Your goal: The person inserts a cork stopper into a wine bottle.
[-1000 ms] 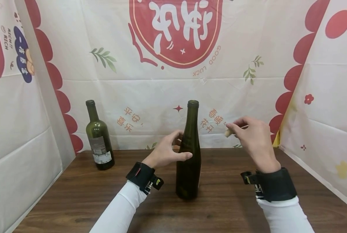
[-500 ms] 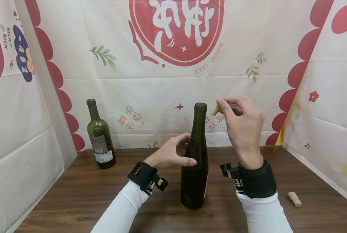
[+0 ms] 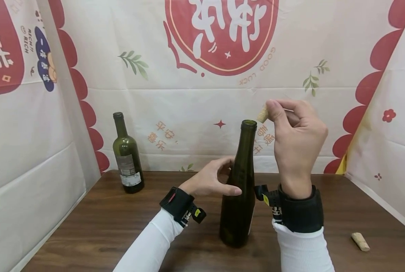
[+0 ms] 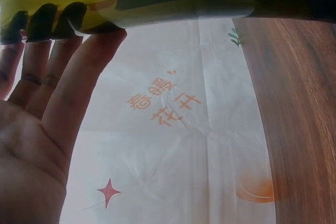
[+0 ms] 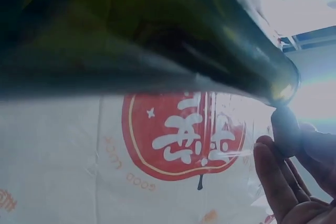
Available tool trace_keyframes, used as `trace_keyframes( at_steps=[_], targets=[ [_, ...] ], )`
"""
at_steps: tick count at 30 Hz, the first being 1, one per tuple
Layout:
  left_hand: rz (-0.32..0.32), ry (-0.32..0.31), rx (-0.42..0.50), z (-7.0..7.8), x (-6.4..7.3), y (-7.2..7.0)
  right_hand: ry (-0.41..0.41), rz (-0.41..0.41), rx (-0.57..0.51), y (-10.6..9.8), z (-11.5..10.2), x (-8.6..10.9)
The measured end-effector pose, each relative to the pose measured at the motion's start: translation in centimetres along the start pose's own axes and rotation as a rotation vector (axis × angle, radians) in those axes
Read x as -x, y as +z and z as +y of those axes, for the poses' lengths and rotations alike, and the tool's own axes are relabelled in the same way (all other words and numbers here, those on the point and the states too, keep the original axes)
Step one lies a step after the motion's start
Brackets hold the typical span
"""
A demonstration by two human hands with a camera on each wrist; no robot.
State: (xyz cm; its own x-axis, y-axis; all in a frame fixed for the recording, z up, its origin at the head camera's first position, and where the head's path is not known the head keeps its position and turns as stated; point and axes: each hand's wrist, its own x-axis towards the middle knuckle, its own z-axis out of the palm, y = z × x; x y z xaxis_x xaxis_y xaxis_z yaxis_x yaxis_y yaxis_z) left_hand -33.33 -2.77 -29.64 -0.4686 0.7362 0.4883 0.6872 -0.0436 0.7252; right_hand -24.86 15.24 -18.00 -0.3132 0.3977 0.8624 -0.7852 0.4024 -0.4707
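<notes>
A tall dark green wine bottle (image 3: 238,211) stands near the middle of the table, its neck leaning slightly right in the head view. My left hand (image 3: 212,179) holds its body from the left, thumb across the front and fingers round the far side; the left wrist view shows those fingers (image 4: 84,66) against the glass. Between thumb and fingers of my right hand (image 3: 299,139) is pinched a pale wine cork (image 3: 262,114), slanted just right of the open bottle mouth (image 3: 249,123). In the right wrist view the cork (image 5: 286,129) appears right at the mouth's rim.
A second green bottle with a grey and white label (image 3: 127,166) stands at the back left. Another cork (image 3: 360,241) lies on the brown wooden table (image 3: 97,226) at the right. Printed cloth (image 3: 195,102) hangs behind the table and at both sides.
My right hand has risen and moved left, bringing the cork up beside the bottle mouth. My left hand and the bottle have shifted right and nearer. The loose cork has come into view.
</notes>
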Motion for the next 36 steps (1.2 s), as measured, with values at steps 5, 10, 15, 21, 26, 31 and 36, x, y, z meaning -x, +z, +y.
trace_keyframes(
  at_steps=[5,10,15,21,26,31,36],
  targets=[
    [-0.007,-0.007,-0.008,0.08,-0.06,0.10,-0.034,-0.004,-0.041,0.38,-0.14,0.21],
    [-0.008,-0.015,-0.008,0.14,-0.10,0.03,-0.090,0.000,-0.088,0.55,-0.23,0.32],
    [-0.011,-0.005,-0.006,0.12,-0.11,0.06,-0.094,-0.024,-0.199,0.80,-0.55,0.44],
    [-0.011,-0.007,0.008,0.15,-0.10,0.10,-0.106,-0.070,-0.186,0.79,-0.57,0.47],
    [-0.010,-0.017,0.007,-0.03,-0.07,0.10,-0.118,-0.126,-0.116,0.79,-0.32,0.50],
    [-0.016,-0.001,0.008,-0.22,-0.28,0.10,-0.065,-0.144,-0.073,0.96,-0.45,0.51],
    [-0.025,0.011,0.024,-0.26,-0.25,0.05,-0.076,-0.169,-0.039,0.98,-0.46,0.59]
  ],
)
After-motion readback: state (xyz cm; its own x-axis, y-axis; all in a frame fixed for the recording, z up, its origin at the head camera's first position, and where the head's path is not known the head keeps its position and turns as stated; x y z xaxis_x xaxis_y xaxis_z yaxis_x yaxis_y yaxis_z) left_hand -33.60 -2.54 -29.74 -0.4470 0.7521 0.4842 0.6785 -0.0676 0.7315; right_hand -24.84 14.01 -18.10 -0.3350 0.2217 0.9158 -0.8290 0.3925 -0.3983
